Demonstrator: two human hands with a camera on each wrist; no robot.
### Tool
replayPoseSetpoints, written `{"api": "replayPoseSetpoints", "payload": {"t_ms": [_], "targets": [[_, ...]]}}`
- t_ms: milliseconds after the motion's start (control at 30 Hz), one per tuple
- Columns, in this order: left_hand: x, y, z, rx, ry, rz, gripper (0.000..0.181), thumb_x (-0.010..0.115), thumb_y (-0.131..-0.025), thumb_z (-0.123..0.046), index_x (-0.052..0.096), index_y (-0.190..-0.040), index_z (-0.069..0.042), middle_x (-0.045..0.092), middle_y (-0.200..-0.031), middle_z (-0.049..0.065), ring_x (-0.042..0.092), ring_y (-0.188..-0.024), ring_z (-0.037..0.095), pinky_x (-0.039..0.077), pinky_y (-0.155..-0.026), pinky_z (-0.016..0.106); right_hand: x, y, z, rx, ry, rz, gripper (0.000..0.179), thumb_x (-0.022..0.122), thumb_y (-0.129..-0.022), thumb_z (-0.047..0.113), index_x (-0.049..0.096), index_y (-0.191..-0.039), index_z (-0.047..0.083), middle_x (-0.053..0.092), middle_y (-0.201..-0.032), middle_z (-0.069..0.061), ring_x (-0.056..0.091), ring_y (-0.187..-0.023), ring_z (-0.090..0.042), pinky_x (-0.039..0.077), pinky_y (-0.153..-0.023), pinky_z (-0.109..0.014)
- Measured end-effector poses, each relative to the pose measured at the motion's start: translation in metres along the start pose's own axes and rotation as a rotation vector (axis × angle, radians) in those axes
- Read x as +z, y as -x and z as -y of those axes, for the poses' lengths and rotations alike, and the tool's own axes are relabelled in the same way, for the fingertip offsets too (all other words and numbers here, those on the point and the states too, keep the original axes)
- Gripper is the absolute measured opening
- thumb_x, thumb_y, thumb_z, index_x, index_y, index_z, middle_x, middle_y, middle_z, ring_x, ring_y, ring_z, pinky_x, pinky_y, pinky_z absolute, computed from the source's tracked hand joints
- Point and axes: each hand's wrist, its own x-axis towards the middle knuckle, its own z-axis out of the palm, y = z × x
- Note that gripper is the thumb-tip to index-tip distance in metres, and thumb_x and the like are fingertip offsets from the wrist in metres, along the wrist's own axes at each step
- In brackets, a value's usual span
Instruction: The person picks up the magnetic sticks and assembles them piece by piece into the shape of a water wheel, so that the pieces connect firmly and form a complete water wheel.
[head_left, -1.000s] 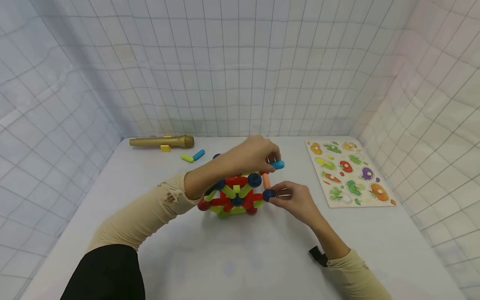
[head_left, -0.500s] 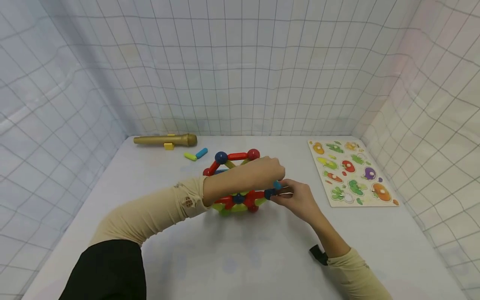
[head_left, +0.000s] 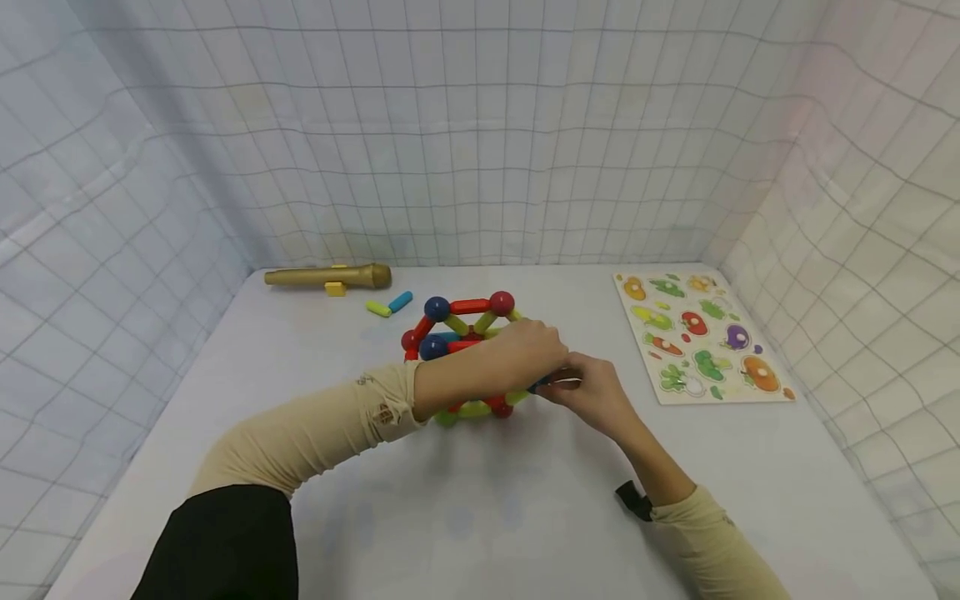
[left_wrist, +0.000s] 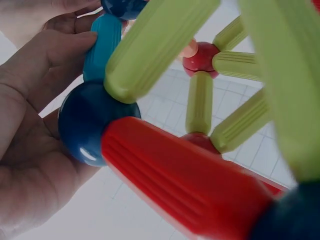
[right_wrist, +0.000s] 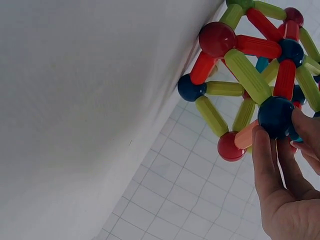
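A ball-and-stick magnetic building toy, made of red and dark blue balls with red, lime, orange and blue sticks, stands mid-table in the head view. My left hand reaches across its front and hides much of it. Seen from the left wrist, that hand's thumb and fingers pinch a light blue stick, which spans from a dark blue ball up to another one. My right hand holds the toy's right corner. In the right wrist view its fingertips and thumb grip a dark blue ball.
Behind the toy to the left lie a lime stick, a blue stick and a gold toy microphone with yellow blocks. A vegetable puzzle board lies at right. Gridded white sheets wall the table's back and sides.
My left hand has come down and toward my right hand, bringing the light blue stick to the toy's dark blue balls. The right hand has kept its grip at the same corner.
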Motion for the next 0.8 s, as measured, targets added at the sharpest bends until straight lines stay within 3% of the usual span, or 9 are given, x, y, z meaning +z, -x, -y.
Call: {"api": "replayPoseSetpoints", "payload": {"t_ms": [333, 567, 700, 800], "targets": [[-0.001, 0.004, 0.003, -0.025, 0.036, 0.046, 0.023, 0.072, -0.088, -0.023, 0.072, -0.11, -0.015, 0.072, -0.094, 0.0, 0.063, -0.081, 0.016, 0.057, -0.077, 0.024, 0.006, -0.002, 0.003, -0.025, -0.05, 0.012, 0.031, 0.077, -0.082, 0.01, 0.068, -0.11, 0.004, 0.073, -0.105, -0.012, 0.072, -0.096, -0.024, 0.058, -0.081, -0.026], [0.001, 0.006, 0.007, -0.027, 0.028, 0.085, 0.026, 0.072, -0.088, -0.026, 0.072, -0.112, -0.015, 0.073, -0.099, 0.002, 0.064, -0.088, 0.019, 0.057, -0.084, 0.026, 0.006, -0.002, 0.005, -0.071, -0.003, -0.006, 0.023, 0.076, -0.081, 0.006, 0.072, -0.104, 0.005, 0.071, -0.102, -0.01, 0.072, -0.093, -0.024, 0.059, -0.078, -0.026], [0.001, 0.007, 0.016, -0.01, 0.093, 0.088, 0.023, 0.071, -0.09, -0.023, 0.071, -0.109, -0.011, 0.072, -0.097, 0.005, 0.063, -0.088, 0.018, 0.057, -0.083, 0.026, 0.005, -0.001, 0.004, -0.089, 0.021, -0.015, 0.023, 0.076, -0.082, 0.006, 0.074, -0.105, 0.005, 0.071, -0.103, -0.009, 0.071, -0.094, -0.024, 0.059, -0.078, -0.027], [-0.002, 0.017, 0.027, -0.018, 0.224, 0.05, 0.021, 0.066, -0.093, -0.019, 0.072, -0.11, -0.009, 0.071, -0.096, 0.006, 0.062, -0.089, 0.019, 0.056, -0.082, 0.025, 0.005, 0.002, 0.003, -0.09, 0.028, -0.014, 0.024, 0.076, -0.082, 0.008, 0.074, -0.106, 0.005, 0.071, -0.103, -0.009, 0.071, -0.093, -0.023, 0.059, -0.078, -0.028]]}}
